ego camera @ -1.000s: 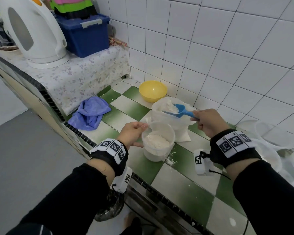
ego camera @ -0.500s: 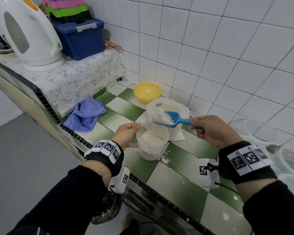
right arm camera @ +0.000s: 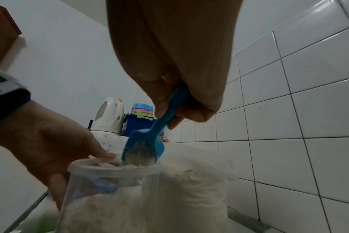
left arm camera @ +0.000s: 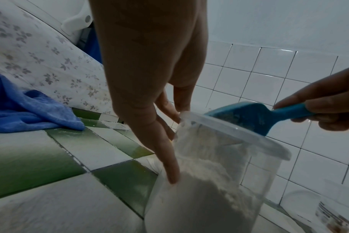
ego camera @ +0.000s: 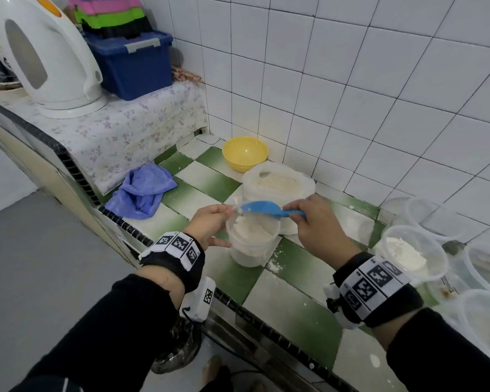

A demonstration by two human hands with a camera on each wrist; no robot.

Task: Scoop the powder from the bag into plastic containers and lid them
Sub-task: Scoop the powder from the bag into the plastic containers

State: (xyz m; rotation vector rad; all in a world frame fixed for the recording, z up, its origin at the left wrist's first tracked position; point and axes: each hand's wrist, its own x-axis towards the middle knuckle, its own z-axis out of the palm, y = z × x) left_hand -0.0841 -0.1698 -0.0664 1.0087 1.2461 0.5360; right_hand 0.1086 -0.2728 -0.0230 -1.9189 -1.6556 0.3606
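Note:
A clear plastic container point(ego camera: 251, 244) point(left arm camera: 211, 178) point(right arm camera: 110, 189), partly filled with white powder, stands on the green-and-white tiled counter point(ego camera: 289, 304). My left hand point(ego camera: 210, 224) point(left arm camera: 159, 126) point(right arm camera: 50, 145) holds its left side, thumb on the wall and fingers at the rim. My right hand point(ego camera: 314, 222) point(right arm camera: 179, 100) grips the handle of a blue scoop point(ego camera: 262, 208) point(left arm camera: 255, 116) point(right arm camera: 145, 145), tipped over the container's mouth with powder falling in. The open bag of powder point(ego camera: 277, 183) point(right arm camera: 199, 178) sits just behind the container.
A yellow bowl point(ego camera: 244, 153) stands behind the bag by the wall. A blue cloth point(ego camera: 140, 190) lies to the left. Several clear containers point(ego camera: 413, 250), one holding powder, crowd the right edge. A white kettle point(ego camera: 44, 56) and blue box point(ego camera: 132, 63) sit on the raised shelf.
My right hand carried the loaded scoop from the bag to the container and turned it over; the powder is falling in. My left hand stayed on the container.

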